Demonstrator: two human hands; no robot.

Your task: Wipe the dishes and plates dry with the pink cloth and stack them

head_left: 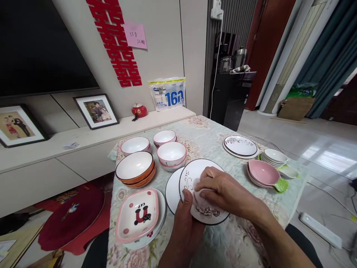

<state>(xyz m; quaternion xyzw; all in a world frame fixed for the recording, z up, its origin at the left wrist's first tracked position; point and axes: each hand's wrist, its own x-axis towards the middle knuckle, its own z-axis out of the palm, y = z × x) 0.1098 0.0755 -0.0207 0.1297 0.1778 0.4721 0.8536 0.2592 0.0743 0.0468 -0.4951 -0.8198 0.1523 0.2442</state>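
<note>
My left hand (185,219) grips the near left rim of a white plate (205,167) with a dark edge and brown flower pattern, its thumb on top. Bunched in my right hand (220,186) is a white wipe (201,195), pressed against the plate's face; its fingers are closed round it. Partly beneath the held plate, another white plate (170,191) lies on the flowered tablecloth (150,255). To the left are a square cat dish (131,212) on stacked plates and two orange bowls (136,169).
Behind stand several white bowls with pink rims (172,153). At right are stacked patterned plates (240,145), pink leaf-handled bowls (263,173) and small white dishes (275,156). On the white cabinet (125,131) sit a bag marked 160 (169,95), a red pot (139,110) and framed photos (96,111).
</note>
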